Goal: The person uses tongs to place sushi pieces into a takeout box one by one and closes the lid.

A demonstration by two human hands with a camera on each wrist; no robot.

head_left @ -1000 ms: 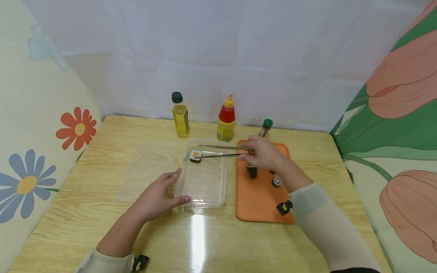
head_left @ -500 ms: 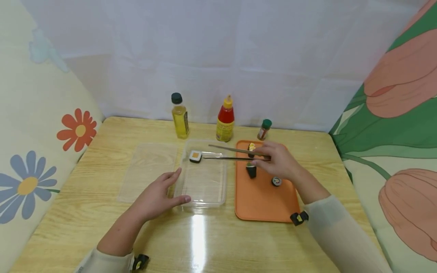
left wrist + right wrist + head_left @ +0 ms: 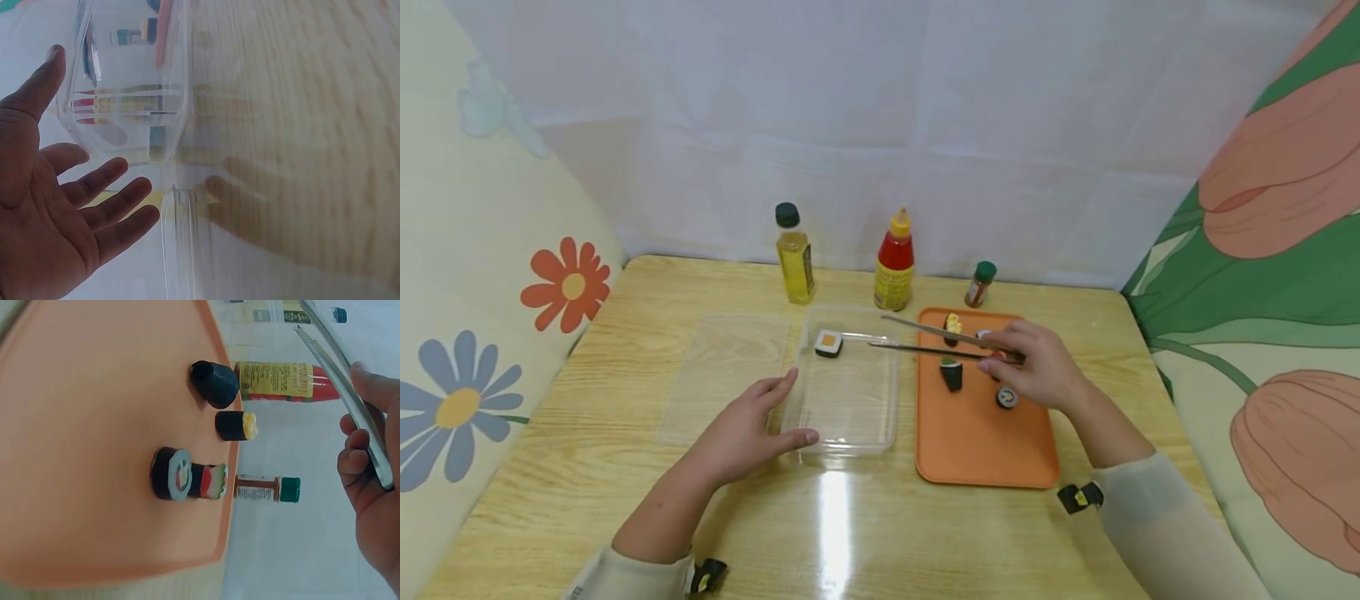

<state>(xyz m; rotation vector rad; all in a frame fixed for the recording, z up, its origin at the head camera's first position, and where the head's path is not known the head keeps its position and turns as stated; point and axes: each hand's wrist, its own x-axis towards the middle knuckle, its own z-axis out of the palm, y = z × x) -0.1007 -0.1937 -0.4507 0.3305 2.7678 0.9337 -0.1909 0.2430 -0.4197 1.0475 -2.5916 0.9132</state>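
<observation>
My right hand [image 3: 1037,367] grips metal tongs [image 3: 917,349] over the orange tray [image 3: 985,454]. The tongs' tips stand apart, above the right rim of the clear plastic container [image 3: 893,417], with nothing between them. Inside that container, near its far left corner, lies a square sushi roll [image 3: 828,343] with an orange centre. My left hand [image 3: 741,442] is spread at the container's left side, thumb near the front corner; contact is unclear. On the tray are a dark cone-shaped hand roll [image 3: 215,384], a yellow-topped sushi [image 3: 234,425], a round sushi roll [image 3: 172,474] and another sushi piece [image 3: 212,481].
A clear lid [image 3: 722,367] lies flat left of the container. Along the back stand an oil bottle [image 3: 796,262], a red sauce bottle [image 3: 895,267] and a small green-capped jar [image 3: 980,285]. A white cloth [image 3: 865,125] hangs behind the table.
The tongs' tips have left the square roll, which stays in the container. My right hand has moved right and slightly nearer with the tongs. My left hand has stayed put.
</observation>
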